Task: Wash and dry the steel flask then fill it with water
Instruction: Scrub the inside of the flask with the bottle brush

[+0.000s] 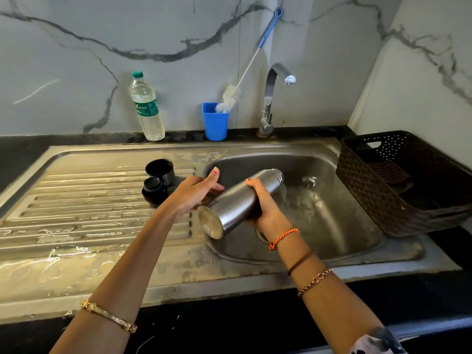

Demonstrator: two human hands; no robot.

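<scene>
Head view of a stainless-steel sink (319, 254) set into a dark desk (23, 154). The steel flask (237, 203) is held over the basin, tilted with its open neck pointing away from the viewer and downward to the right, its flat base nearest the camera; water runs from the neck into the basin. The left hand (196, 192) grips the lower body of the flask from the left side, fingers curled behind it and thumb raised. The right hand (265, 208) grips the flask's middle from the right, fingers wrapped under and thumb laid across the top. On the ribbed drainboard (89, 200) just left of the hands stand two black caps (159, 180), one in front of the other. Along the back edge, against the marble-patterned wall, stand a clear plastic water bottle (146, 108), a blue cup (215, 122) holding a long-handled bottle brush (231, 97) that leans against the wall, and a curved tap (270, 98). A dark perforated basket (365, 185) rests tilted on the sink's right rim.
</scene>
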